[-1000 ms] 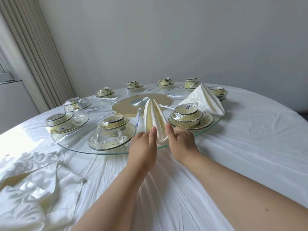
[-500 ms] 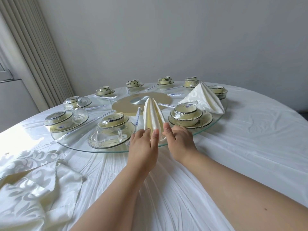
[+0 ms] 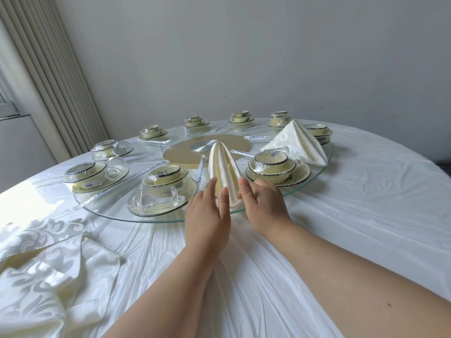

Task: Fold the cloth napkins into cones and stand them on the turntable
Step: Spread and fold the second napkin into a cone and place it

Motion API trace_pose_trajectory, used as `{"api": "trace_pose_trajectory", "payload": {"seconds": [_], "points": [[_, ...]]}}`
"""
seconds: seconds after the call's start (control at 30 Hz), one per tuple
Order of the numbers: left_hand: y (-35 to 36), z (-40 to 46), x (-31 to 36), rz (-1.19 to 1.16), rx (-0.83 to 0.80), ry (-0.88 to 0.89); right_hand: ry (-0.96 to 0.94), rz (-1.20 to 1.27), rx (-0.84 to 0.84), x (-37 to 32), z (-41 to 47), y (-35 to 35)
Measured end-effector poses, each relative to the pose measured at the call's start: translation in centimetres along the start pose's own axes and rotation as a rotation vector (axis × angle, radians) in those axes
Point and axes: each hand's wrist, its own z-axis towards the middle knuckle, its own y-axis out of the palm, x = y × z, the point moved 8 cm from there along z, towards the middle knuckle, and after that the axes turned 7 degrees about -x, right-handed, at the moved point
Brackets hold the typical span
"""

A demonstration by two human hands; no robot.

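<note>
Easing my left hand (image 3: 207, 211) and right hand (image 3: 262, 203) off the napkin cone (image 3: 223, 172), fingers now straight and barely brushing its base, I judge it stands alone at the near edge of the turntable (image 3: 314, 176).

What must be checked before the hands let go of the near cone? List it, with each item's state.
1. Near napkin cone upright on the glass turntable: ok.
2. Cone base fully on the glass: cannot tell, the hands hide it.
3. Left hand and right hand with straight fingers beside the cone, not gripping: ok.
4. Cone clear of the wrapped bowl set to its right: ok, a gap shows.
5. Far napkin cone standing: ok.
6. Unfolded napkins waiting on the tablecloth: ok.
</note>
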Motion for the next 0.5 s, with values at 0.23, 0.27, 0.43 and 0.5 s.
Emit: {"api": "trace_pose_trajectory", "payload": {"seconds": [0.23,0.27,0.43,0.5], "points": [[-0.6,-0.9,1.0,0.132,0.037,0.018,-0.012,0.327,-0.459,-0.9,-1.5,3.4],[-0.2,-1.0,0.8,0.104,-0.009,-0.009,0.021,0.405,-0.568,-0.9,-2.0,4.4],[0.0,-1.4,-0.5,-0.041,-0.044,-0.193,0.182,0.338,-0.918,-0.4,-3.3,6.0],[0.2,-1.3,-1.2,-0.123,-0.065,-0.228,0.214,0.309,-0.987,-0.5,-3.5,6.1]]}}
